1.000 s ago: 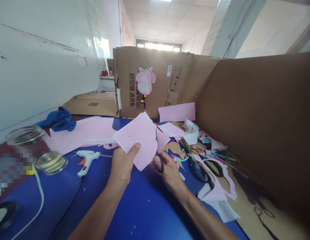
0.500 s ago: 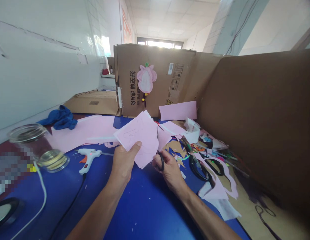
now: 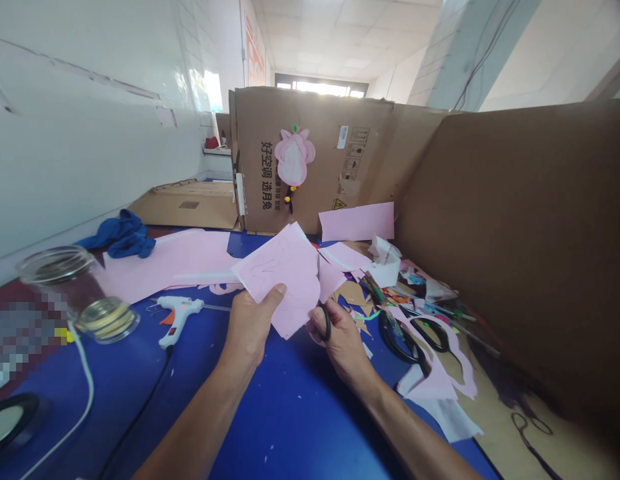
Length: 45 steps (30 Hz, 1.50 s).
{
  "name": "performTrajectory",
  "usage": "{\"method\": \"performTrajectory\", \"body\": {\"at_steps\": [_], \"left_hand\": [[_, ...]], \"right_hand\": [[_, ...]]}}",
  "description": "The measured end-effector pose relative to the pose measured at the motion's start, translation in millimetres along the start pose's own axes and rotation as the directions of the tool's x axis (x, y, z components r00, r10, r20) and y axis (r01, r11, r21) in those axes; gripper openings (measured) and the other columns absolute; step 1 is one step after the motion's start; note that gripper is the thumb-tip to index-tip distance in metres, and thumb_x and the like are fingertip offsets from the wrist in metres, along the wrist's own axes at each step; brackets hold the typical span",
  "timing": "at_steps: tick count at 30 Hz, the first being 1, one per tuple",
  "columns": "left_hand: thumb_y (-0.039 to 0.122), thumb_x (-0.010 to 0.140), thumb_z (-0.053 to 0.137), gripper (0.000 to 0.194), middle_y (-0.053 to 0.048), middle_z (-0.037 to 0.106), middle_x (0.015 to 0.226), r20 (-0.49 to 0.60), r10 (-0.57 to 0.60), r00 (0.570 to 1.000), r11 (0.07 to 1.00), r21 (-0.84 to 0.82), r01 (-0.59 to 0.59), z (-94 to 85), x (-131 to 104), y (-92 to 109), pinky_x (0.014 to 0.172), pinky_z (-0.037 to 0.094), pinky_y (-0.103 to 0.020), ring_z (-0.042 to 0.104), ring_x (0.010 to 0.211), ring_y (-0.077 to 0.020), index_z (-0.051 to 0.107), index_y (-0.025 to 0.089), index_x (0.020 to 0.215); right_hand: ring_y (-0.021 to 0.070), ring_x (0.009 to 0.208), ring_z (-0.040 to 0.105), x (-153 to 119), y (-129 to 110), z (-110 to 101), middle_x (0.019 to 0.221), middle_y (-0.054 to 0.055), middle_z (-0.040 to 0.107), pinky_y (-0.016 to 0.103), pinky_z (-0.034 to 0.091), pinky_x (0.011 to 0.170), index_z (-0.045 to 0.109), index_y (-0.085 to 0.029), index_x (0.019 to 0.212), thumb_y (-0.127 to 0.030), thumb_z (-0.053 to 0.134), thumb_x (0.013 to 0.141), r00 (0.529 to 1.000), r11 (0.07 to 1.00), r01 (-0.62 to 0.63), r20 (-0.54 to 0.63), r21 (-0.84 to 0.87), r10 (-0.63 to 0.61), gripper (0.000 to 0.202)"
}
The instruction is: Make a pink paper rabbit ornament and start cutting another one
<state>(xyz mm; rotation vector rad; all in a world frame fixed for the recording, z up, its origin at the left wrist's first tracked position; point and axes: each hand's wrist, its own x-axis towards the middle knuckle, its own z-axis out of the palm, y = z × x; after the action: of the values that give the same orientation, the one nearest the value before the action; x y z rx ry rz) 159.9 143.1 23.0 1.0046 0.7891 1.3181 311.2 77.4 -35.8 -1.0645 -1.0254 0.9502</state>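
A pink paper sheet (image 3: 285, 267) with pencil-drawn curves is held up over the blue table, its right edge cut in rounded lobes. My left hand (image 3: 250, 323) pinches its lower left part, thumb on top. Black-handled scissors (image 3: 326, 323) are in my right hand (image 3: 344, 340), fingers through the loops. Their blades stand upright along the sheet's right edge, partly hidden by the paper. A pink flap (image 3: 331, 279) shows just right of the blades.
A glue gun (image 3: 179, 315), a glass jar (image 3: 65, 287) and a blue cloth (image 3: 121, 233) lie left. Paper scraps (image 3: 353, 295) and a pink cut-out frame (image 3: 467, 373) lie right. Cardboard (image 3: 320, 160) with a pink flower ornament (image 3: 294, 159) stands behind.
The sheet and both hands have shifted very slightly to the right and down in view. Both grips look the same.
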Motion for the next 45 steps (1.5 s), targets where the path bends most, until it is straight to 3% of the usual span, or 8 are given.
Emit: {"method": "performTrajectory", "body": {"at_steps": [14,20,30,37,45], "left_hand": [[0.038,0.071,0.097,0.059,-0.017,0.084,0.116,-0.008,-0.019,1.000,0.999,-0.029,0.019,-1.3,2.5,0.0,0.105,0.061,-0.050,0.080,0.109,-0.0350,0.082,0.013,0.122],[0.037,0.075,0.095,0.056,-0.016,0.084,0.119,0.022,-0.003,1.000,1.000,-0.005,0.003,-2.2,2.5,0.5,0.109,0.058,-0.050,0.079,0.113,-0.0343,0.082,0.013,0.124],[0.035,0.074,0.096,0.057,-0.016,0.084,0.119,0.037,-0.004,0.999,1.000,-0.016,0.005,-5.0,4.2,0.3,0.106,0.060,-0.049,0.079,0.113,-0.0347,0.082,0.014,0.125],[0.032,0.071,0.097,0.060,-0.017,0.083,0.123,0.044,-0.019,0.999,0.998,-0.052,0.021,-6.9,6.9,4.2,0.109,0.059,-0.050,0.077,0.118,-0.0362,0.082,0.014,0.126],[0.040,0.073,0.098,0.058,-0.018,0.082,0.124,0.044,-0.038,0.998,0.995,-0.095,0.042,-8.5,9.6,9.4,0.109,0.059,-0.052,0.077,0.118,-0.0367,0.082,0.013,0.122]], "right_hand": [[0.0122,0.062,0.041,-0.6,-7.3,3.0,0.071,-0.004,0.054,0.028,0.029,0.056,0.059,-0.022,0.083,-0.067,0.076,0.093,1.000,1.000,0.001,0.007,-0.028,-0.001,0.049],[0.0125,0.063,0.042,0.1,-3.9,0.8,0.076,-0.003,0.058,0.028,0.029,0.056,0.064,-0.023,0.092,-0.064,0.076,0.094,1.000,1.000,-0.009,0.018,-0.005,0.009,0.043],[0.0129,0.062,0.042,1.6,-2.2,-1.7,0.071,-0.003,0.055,0.028,0.030,0.056,0.056,-0.024,0.081,-0.063,0.074,0.095,1.000,0.999,0.010,0.000,-0.044,-0.010,0.046],[0.0155,0.065,0.043,0.1,-8.4,0.3,0.068,-0.001,0.053,0.029,0.031,0.055,0.065,-0.023,0.082,-0.075,0.077,0.085,1.000,0.996,0.007,-0.027,-0.086,-0.010,0.054],[0.0152,0.064,0.042,-0.8,-10.4,0.4,0.068,-0.001,0.053,0.029,0.030,0.057,0.060,-0.023,0.078,-0.073,0.074,0.090,1.000,0.994,0.006,0.011,-0.105,-0.005,0.053]]}}
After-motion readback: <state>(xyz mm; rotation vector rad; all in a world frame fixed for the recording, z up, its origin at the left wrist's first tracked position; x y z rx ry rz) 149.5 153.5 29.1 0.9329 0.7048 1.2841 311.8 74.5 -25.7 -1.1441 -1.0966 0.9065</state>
